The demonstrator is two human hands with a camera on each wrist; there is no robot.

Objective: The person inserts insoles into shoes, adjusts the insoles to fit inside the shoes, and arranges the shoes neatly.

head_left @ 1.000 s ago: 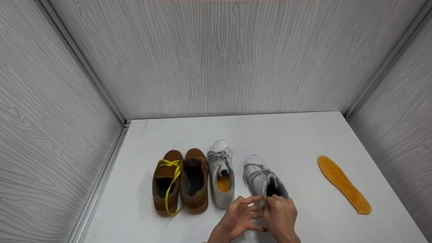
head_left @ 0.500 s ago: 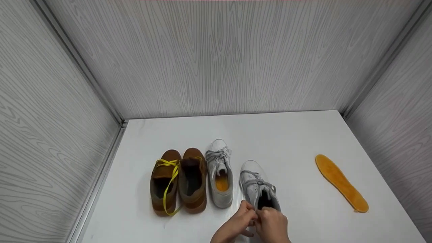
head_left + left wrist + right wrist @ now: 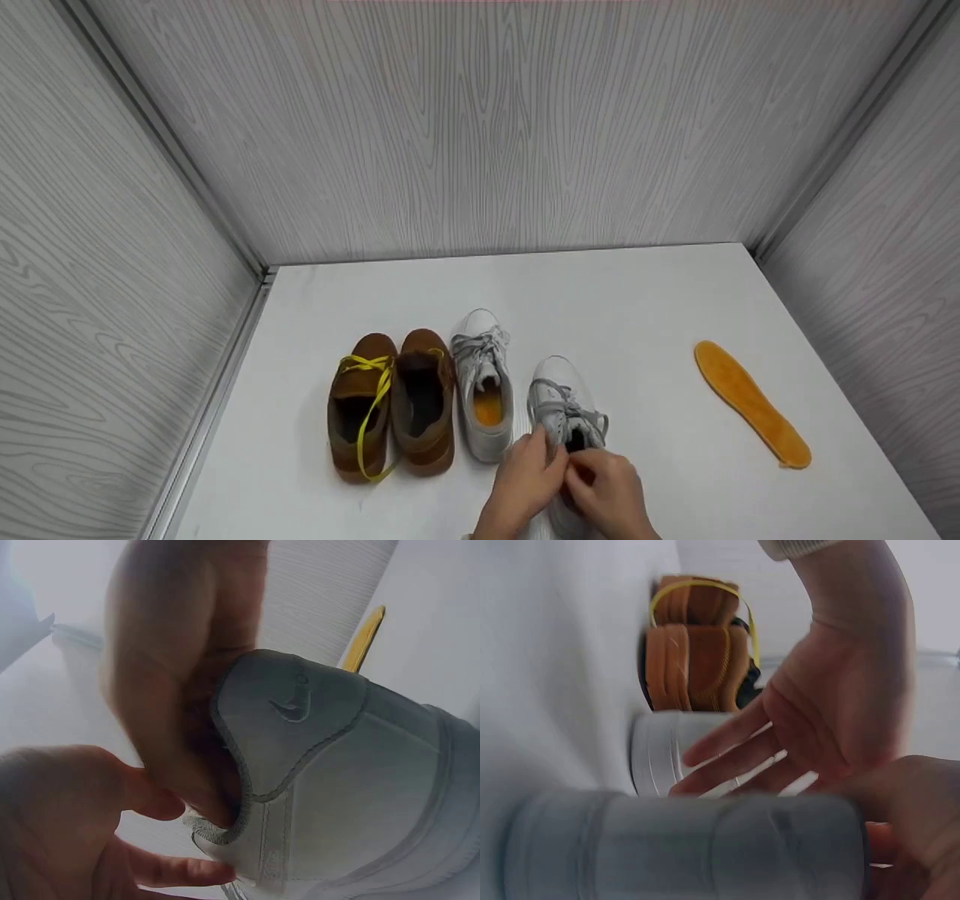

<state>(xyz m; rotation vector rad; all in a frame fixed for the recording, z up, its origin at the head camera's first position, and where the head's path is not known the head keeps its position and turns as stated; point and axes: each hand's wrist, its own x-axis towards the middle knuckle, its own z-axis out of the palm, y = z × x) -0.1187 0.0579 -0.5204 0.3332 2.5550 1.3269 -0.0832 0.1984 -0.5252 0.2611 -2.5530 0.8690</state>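
Note:
A white sneaker (image 3: pixel 556 371) with grey laces lies toe away from me, both hands at its opening. My left hand (image 3: pixel 523 476) pinches the collar's left side; in the left wrist view its thumb and forefinger lie on either side of the collar edge. Its other fingers (image 3: pixel 731 765) stretch along the shoe in the right wrist view. My right hand (image 3: pixel 611 487) has curled fingers dipping into the opening, thumb and forefinger close together. I cannot tell what those fingertips hold, as the heel (image 3: pixel 300 709) hides them in the left wrist view.
Left of it stands a second white sneaker (image 3: pixel 480 324) with an orange insole (image 3: pixel 487 409) inside. Further left are two brown shoes (image 3: pixel 375 349), one with a long yellow lace (image 3: pixel 363 442). A loose orange insole (image 3: pixel 750 401) lies on the white table (image 3: pixel 645 300) at right.
The sneaker has turned from slanting to nearly straight and slid left. My left hand has gone from spread fingers to pinching the collar. The right hand has shifted left with its fingers in the opening.

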